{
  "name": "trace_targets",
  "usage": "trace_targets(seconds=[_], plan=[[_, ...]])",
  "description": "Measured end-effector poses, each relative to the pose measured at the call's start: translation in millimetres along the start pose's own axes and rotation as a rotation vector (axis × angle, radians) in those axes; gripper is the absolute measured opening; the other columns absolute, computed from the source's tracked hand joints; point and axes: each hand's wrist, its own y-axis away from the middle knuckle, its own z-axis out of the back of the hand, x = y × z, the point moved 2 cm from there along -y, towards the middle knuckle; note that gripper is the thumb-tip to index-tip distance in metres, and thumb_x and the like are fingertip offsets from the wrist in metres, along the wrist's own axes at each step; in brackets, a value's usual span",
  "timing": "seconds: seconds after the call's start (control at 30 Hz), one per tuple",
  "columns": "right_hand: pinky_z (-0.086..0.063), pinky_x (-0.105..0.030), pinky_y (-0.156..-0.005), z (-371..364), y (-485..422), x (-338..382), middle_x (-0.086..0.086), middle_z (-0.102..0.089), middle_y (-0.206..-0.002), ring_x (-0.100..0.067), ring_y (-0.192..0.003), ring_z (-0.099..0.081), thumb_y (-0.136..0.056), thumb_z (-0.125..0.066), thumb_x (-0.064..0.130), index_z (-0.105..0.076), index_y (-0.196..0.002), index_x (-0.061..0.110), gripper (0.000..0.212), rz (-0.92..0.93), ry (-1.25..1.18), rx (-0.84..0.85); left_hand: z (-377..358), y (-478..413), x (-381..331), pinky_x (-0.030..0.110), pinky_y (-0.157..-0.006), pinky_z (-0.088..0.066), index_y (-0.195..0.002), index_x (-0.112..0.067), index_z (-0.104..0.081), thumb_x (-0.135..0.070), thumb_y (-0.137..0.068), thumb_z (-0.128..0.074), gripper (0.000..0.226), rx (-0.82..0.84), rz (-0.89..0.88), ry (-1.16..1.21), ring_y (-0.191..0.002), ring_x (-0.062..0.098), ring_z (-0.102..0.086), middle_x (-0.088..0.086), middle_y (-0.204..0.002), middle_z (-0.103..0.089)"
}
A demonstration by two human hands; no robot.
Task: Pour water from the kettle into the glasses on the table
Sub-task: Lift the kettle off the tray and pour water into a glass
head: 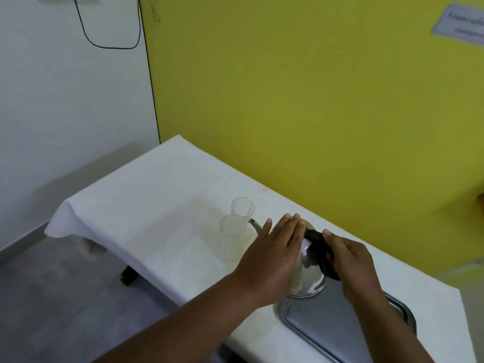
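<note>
A shiny steel kettle [310, 277] with a black handle [320, 251] stands on the corner of a metal tray [337, 320]. Its thin spout [255, 225] points left toward two clear glasses. The nearer glass [231, 227] stands just left of the spout tip, and the farther glass [242, 206] is right behind it. My right hand [352, 260] grips the black handle. My left hand [272, 255] lies flat over the kettle's top with fingers extended, hiding the lid.
The table [157, 213] wears a white cloth and stands against a yellow wall [301, 100]. Its left edge drops off to grey floor [52, 297]. A black cable [112, 45] hangs on the white wall at the upper left.
</note>
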Motion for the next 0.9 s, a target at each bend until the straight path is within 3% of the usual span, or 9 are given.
trace_targets(seconds=[0.13,0.43,0.73,0.9], plan=[[-0.034,-0.029,-0.058,4.8,0.9,4.5,-0.017,-0.071,-0.058,-0.020,-0.048,-0.042,-0.089,-0.049,0.048,-0.076,-0.063,0.001,0.059,-0.002,0.042,0.060,0.7,-1.5,-1.9,0.054,-0.112,-0.023,-0.146,0.003,-0.021,-0.006,-0.078,-0.055,0.076,-0.028,-0.008,0.018,-0.143,0.035,-0.018,0.021,-0.154,-0.025],[-0.035,-0.031,-0.060,17.0,-2.9,10.7,-0.026,-0.067,-0.062,-0.020,-0.050,-0.043,-0.077,-0.049,0.061,-0.071,-0.065,-0.004,0.070,0.017,0.124,0.036,1.2,-3.3,-4.6,0.055,-0.112,-0.025,-0.146,0.002,-0.023,-0.005,-0.076,-0.058,0.079,-0.050,-0.022,0.026,-0.143,0.033,-0.021,0.020,-0.154,-0.026],[-0.039,-0.032,-0.060,24.3,-0.2,21.4,-0.019,-0.070,-0.059,-0.018,-0.049,-0.047,-0.089,-0.050,0.051,-0.074,-0.064,-0.001,0.063,0.062,0.205,0.046,5.8,-3.5,-9.3,0.054,-0.113,-0.023,-0.146,0.001,-0.022,-0.003,-0.072,-0.060,0.084,-0.070,-0.024,0.061,-0.143,0.032,-0.019,0.019,-0.155,-0.025],[-0.038,-0.031,-0.059,28.0,1.1,27.6,-0.026,-0.068,-0.061,-0.018,-0.048,-0.045,-0.090,-0.051,0.050,-0.072,-0.063,-0.004,0.064,0.083,0.218,0.054,7.0,-4.1,-11.9,0.055,-0.112,-0.025,-0.146,0.002,-0.021,-0.002,-0.072,-0.059,0.083,-0.087,-0.020,0.076,-0.143,0.032,-0.020,0.020,-0.154,-0.026]])
